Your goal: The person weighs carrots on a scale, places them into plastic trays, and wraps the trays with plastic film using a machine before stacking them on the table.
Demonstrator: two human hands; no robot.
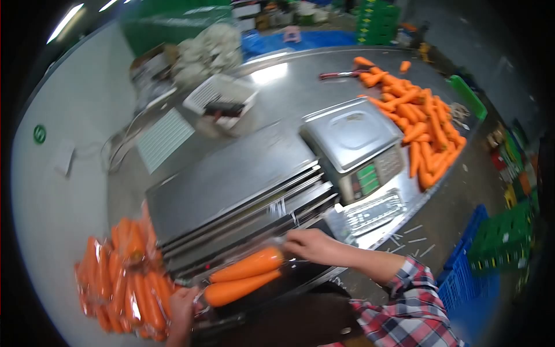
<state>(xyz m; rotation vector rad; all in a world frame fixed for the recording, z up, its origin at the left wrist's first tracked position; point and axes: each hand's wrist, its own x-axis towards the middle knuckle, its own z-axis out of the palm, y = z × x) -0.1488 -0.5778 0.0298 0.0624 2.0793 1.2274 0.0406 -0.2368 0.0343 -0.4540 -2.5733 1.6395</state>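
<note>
Two large carrots (245, 276) in a clear plastic bag lie between my hands, at the front edge of a metal wrapping or sealing machine (231, 179). My right hand (312, 246) is closed on the right end of the bag, its fingers pinched together. At the bag's left end is my left hand (182, 305), closed on the plastic and partly blurred. Bagged carrots (124, 277) are heaped just left of it. Behind my right hand stands a scale (358, 136) with a green display.
Loose carrots (428, 127) are piled on the metal table (277, 92) at the right, near a red-handled knife (338, 75). A white basket (202, 95) holds a dark object. Blue crates (462, 272) and green crates (503, 237) stand at the lower right.
</note>
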